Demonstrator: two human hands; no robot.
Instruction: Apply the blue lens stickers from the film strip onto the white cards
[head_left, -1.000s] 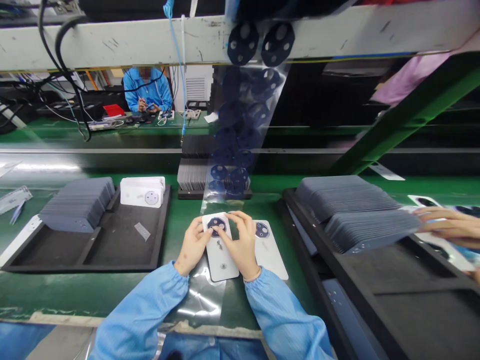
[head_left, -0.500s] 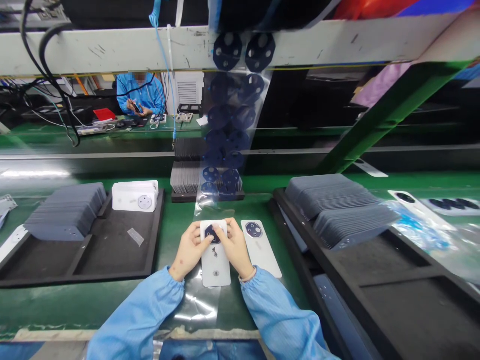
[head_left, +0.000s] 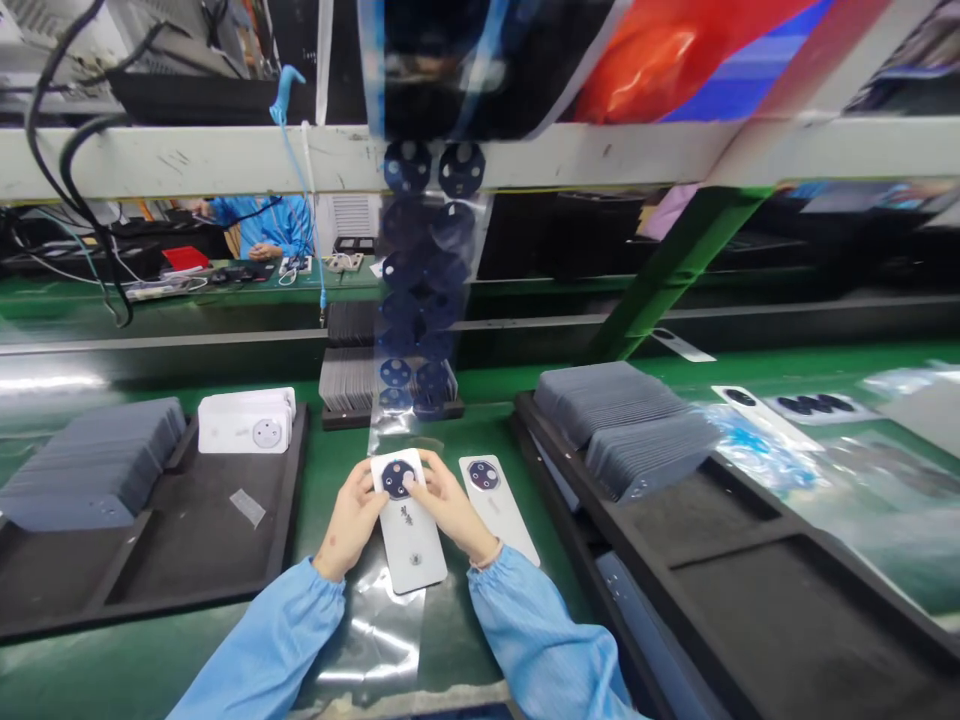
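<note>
A white phone back cover (head_left: 411, 550) with dark lettering lies tilted between my hands, over a strip of clear film (head_left: 379, 640). Near its top sits a round dark-blue camera sticker (head_left: 395, 481) with several holes. My left hand (head_left: 353, 520) grips the cover's left edge, thumb beside the sticker. On the other side, my right hand (head_left: 451, 508) holds the upper right edge, its thumb on the sticker's lower right. The fingers behind the cover are partly hidden. Just right of my right hand lies a second white back cover (head_left: 504, 515) with a dark round sticker.
A black tray (head_left: 202, 530) at left holds grey panels (head_left: 90, 455) and white covers (head_left: 244, 420). Another black tray (head_left: 750, 560) at right carries grey panels (head_left: 622, 420). Dark round stickers (head_left: 431, 265) hang on film ahead. A person in blue (head_left: 274, 225) sits across the bench.
The cover has turned slightly, its lower end now pointing more to the right. My thumbs have moved apart, showing more of the sticker. The whole view has shifted with my head.
</note>
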